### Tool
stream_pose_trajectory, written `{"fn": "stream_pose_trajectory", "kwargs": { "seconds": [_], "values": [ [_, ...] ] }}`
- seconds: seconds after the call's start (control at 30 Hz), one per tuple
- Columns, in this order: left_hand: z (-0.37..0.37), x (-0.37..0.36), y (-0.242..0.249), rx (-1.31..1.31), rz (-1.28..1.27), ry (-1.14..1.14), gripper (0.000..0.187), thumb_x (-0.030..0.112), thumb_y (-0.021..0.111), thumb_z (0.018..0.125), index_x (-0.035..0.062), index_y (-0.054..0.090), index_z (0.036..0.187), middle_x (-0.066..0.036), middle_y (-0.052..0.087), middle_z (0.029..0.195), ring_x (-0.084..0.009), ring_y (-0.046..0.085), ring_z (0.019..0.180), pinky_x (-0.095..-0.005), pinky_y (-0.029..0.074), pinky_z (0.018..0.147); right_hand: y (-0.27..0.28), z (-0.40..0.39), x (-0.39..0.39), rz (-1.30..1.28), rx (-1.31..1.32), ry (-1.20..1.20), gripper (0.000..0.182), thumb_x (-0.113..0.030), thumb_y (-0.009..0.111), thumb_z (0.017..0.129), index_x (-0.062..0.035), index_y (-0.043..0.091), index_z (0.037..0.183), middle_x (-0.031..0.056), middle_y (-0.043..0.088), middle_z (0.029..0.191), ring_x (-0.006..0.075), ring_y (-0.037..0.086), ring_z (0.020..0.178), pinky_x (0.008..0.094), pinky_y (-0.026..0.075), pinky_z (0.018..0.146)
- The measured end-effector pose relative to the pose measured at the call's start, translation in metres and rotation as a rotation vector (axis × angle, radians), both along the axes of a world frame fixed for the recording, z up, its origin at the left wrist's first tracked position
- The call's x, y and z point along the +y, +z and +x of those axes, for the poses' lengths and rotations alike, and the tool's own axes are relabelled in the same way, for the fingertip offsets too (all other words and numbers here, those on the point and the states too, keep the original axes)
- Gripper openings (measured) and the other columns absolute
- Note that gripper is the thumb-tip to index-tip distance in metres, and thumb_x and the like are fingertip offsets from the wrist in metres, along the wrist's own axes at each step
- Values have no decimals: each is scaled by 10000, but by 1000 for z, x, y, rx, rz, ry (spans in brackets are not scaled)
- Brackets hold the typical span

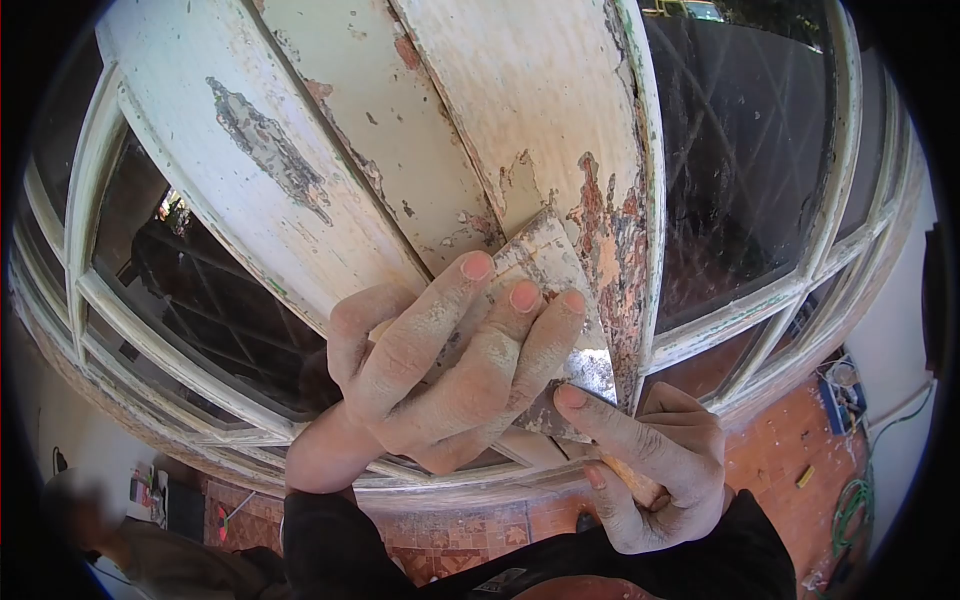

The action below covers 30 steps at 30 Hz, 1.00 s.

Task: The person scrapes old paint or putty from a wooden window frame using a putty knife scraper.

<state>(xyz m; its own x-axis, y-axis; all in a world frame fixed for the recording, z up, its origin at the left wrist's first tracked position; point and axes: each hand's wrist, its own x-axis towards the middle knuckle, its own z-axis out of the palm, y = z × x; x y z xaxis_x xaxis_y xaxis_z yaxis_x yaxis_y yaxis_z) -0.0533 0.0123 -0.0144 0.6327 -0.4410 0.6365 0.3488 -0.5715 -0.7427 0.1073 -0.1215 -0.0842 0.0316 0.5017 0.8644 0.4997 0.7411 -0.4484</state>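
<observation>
A wide metal scraper (592, 350), smeared with paint residue, lies against the peeling white window post (520, 90). My right hand (650, 470) is wrapped round its wooden handle, with the index finger stretched along the blade. My left hand (450, 365) rests over the blade, its dusty fingertips pressed on the metal near the upper edge. Bare patches of grey and reddish old paint (605, 230) show on the post beside the blade's right side. Part of the blade is hidden behind my left hand's fingers.
Glass panes in white frames flank the post, left (220, 300) and right (740, 150). Below are a tiled floor (770, 450), a green hose (853, 515) and a box of items (842, 395). Another person (170, 550) is at the lower left.
</observation>
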Motion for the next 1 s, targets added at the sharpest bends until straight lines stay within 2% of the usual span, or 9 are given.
{"fn": "stream_pose_trajectory", "kwargs": {
  "seconds": [0.07,0.3,0.37,0.43,0.57,0.77,0.83,1.0],
  "values": [
    [2,-1,-2,-14,-39,-32,326,229,771,806,182,775,1128,38,628,1200,-217,614,1132,-325,485,764,-1,0,1,49,27,-10,519,-25,625,742,97,644,1246,38,653,591,153,556,433,293,410,549],
    [3,-2,-3,-10,-55,-16,329,219,777,797,172,776,1123,38,619,1189,-221,600,1145,-324,512,769,0,2,3,68,-6,-8,529,-13,608,734,108,636,1248,42,638,574,165,560,433,292,430,558],
    [4,-1,-3,-33,-69,-25,280,258,747,840,198,779,1112,64,610,1182,-192,593,1147,-323,483,824,2,3,3,67,-5,-6,532,-10,605,732,109,634,1250,43,636,572,170,560,432,294,436,563],
    [2,-5,-2,-41,-51,19,266,293,720,866,223,776,1117,85,602,1181,-169,587,1150,-327,448,874,8,6,1,16,-18,26,534,43,613,801,35,607,1335,69,699,673,147,651,537,292,511,602],
    [2,-1,-3,-81,27,80,261,384,647,921,290,761,1136,140,587,1162,-107,569,1158,-333,341,986,4,8,1,11,-18,42,555,49,611,786,34,603,1341,57,675,631,133,621,503,290,504,591],
    [1,0,-3,-75,47,84,263,390,666,916,298,756,1145,141,589,1164,-107,564,1170,-332,341,979,3,6,-1,-64,-46,-6,569,53,613,774,38,601,1343,40,642,597,134,607,497,297,508,598],
    [1,1,-6,-72,33,69,264,385,672,914,298,755,1149,140,588,1169,-108,564,1172,-332,344,977,2,3,0,6,-7,9,568,53,615,771,34,607,1338,53,661,628,146,622,522,301,501,596],
    [0,1,-9,-78,-7,45,254,364,683,918,300,753,1153,142,588,1182,-108,565,1176,-329,353,965,7,2,-7,-53,-50,-5,571,49,627,756,33,616,1327,65,688,675,165,639,550,306,504,610]
  ]
}}
